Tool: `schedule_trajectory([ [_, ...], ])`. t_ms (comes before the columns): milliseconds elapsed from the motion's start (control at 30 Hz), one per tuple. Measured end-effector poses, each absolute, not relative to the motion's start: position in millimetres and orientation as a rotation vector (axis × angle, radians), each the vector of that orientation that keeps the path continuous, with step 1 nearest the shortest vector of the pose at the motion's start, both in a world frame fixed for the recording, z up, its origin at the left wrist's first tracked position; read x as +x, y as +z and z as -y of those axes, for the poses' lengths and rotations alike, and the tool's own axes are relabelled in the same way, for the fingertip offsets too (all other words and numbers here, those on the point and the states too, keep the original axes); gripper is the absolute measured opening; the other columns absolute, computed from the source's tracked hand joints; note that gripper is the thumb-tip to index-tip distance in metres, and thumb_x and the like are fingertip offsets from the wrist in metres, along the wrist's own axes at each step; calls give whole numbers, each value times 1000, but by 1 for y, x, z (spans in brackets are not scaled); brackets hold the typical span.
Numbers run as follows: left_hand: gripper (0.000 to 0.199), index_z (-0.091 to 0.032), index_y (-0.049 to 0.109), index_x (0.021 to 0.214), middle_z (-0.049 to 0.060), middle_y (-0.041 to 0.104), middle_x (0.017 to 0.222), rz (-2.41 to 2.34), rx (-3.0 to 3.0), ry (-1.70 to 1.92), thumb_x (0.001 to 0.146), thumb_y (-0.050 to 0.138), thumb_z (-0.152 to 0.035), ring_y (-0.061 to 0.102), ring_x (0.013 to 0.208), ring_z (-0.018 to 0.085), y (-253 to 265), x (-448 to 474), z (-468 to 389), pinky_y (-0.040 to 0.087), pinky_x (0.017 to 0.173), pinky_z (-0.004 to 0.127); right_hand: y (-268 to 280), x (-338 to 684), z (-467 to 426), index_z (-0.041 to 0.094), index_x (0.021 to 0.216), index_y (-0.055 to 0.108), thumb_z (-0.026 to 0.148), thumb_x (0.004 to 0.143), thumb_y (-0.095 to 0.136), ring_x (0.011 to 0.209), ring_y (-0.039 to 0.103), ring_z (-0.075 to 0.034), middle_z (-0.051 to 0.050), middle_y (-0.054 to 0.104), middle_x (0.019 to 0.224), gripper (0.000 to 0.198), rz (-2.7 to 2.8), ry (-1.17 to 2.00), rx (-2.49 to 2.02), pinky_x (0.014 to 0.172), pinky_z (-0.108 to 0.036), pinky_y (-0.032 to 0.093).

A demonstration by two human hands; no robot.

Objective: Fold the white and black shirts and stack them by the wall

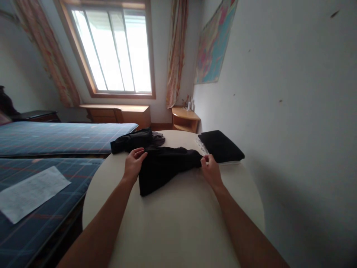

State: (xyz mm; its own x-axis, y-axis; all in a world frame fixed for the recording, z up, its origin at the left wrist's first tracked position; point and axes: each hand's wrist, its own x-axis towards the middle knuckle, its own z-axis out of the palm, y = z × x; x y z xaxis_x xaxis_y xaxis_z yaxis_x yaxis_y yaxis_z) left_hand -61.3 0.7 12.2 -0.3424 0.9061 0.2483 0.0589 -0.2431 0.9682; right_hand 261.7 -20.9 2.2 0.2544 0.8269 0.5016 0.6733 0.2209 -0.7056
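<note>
A black garment (164,165) is stretched sideways between my two hands over the pale round table (173,223); its exact kind is unclear. My left hand (135,160) pinches its upper left corner, with the cloth hanging below to the tabletop. At the opposite end, my right hand (210,169) pinches the narrow right tip. Just behind lies a crumpled heap of dark clothes (134,139). Beyond my right hand sits a folded black cloth stack (221,145), with white fabric showing underneath.
To the left stand beds with blue plaid mattresses (69,137), a white paper sheet (33,193) on the nearer one. The wall (292,130) runs close along the right. A wooden desk (134,111) and a corner shelf (185,113) stand below the window (111,52).
</note>
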Motion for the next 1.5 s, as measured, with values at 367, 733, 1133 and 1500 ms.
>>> schedule_trajectory([
  [367, 74, -17, 47, 137, 19, 48, 140, -1847, 1805, 1249, 69, 75, -31, 51, 128, 33, -5, -52, 5, 40, 108, 44, -16, 274, 8, 24, 125, 52, 35, 82, 52, 115, 58, -23, -8, 60, 125, 44, 1602, 671, -1173, 101, -42, 46],
  [733, 61, -14, 45, 133, 12, 70, 102, -1736, 1672, 1269, 77, 66, -24, 69, 91, 23, 6, -53, 7, 53, 83, 34, 0, 269, 24, 18, 100, 68, 42, 86, 52, 68, 62, -20, -3, 66, 74, 33, 1725, 423, -1468, 70, -33, 48],
  [1133, 103, -19, 16, 156, 12, 35, 156, -1363, 1603, 1448, 70, 73, -19, 34, 143, 26, -2, -59, -3, 24, 119, 38, -19, 286, 3, 20, 148, 37, 38, 82, 60, 125, 54, -27, -13, 54, 140, 72, 1484, 430, -1203, 109, -46, 40],
  [1500, 81, -16, 41, 147, 14, 69, 115, -1671, 1653, 1317, 71, 69, -10, 66, 108, 29, -3, -69, 0, 49, 99, 43, -27, 277, 1, 15, 130, 54, 28, 79, 56, 95, 65, -26, -12, 69, 105, 53, 1480, 375, -1401, 91, -44, 50],
])
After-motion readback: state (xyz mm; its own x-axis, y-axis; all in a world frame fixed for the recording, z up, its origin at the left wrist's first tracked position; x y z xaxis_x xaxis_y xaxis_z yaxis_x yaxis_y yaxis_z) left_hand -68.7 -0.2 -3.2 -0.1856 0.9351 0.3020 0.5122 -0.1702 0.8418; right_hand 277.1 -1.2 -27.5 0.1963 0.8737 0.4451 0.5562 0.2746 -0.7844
